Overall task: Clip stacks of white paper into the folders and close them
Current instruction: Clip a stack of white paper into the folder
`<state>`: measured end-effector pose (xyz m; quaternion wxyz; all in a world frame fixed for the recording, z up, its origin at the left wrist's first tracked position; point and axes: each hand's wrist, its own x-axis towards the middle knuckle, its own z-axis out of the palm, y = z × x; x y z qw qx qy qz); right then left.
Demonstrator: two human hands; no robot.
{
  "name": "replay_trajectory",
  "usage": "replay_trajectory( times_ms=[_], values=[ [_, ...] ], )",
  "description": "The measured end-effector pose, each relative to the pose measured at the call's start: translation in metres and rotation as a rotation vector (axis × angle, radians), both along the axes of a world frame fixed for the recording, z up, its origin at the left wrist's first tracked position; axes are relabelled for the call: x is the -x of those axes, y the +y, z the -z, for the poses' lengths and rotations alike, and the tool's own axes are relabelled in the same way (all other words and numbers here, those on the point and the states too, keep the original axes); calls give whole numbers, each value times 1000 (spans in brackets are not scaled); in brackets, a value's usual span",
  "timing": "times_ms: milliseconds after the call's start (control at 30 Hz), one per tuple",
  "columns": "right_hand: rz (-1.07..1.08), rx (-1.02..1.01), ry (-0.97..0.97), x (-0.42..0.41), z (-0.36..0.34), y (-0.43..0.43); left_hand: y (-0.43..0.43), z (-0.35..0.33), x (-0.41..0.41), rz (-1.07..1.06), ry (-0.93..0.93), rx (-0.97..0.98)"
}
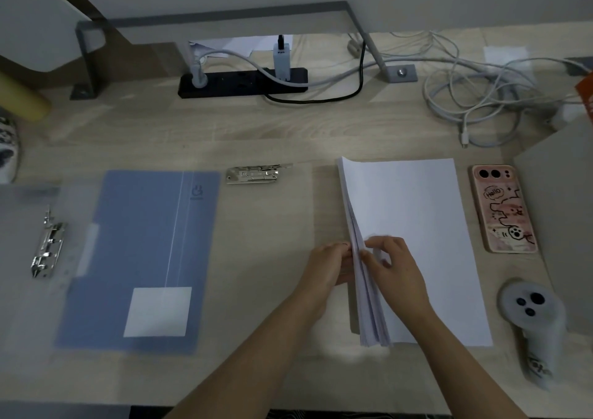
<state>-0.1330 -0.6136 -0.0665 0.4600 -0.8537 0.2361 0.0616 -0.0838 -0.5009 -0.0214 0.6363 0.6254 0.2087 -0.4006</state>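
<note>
Nearest the person, both hands meet at the left edge of the stack of paper (414,235), which lies flat on the desk (224,136) with that edge fanned and lifted. The right hand (393,269) reaches over the stack, fingers curled, pinching some raised sheets. The left hand (330,264) comes from the stack's left with bent fingers against the same edge; I cannot tell whether it grips the sheets or only touches them.

Right of the stack's near corner lies a grey controller (529,316). Well left of the stack a blue folder (138,258) lies closed, with a white label near its front edge. Farther left is a clear folder (19,226), open, showing its metal clamp (48,245). Just right of the stack sits a phone (503,208) in a pink cartoon case. Beyond the stack's far left corner lies a second metal clip (253,174). Farthest back are a black power strip (244,81) and, to its right, tangled white cables (475,97).
</note>
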Motion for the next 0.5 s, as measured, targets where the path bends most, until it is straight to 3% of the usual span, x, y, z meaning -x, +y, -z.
replay_trajectory(
  times_ms=[500],
  values=[
    [-18, 78, 0, 0, 5, 3, 3, 2, -1, 33, -48, 35]
  ],
)
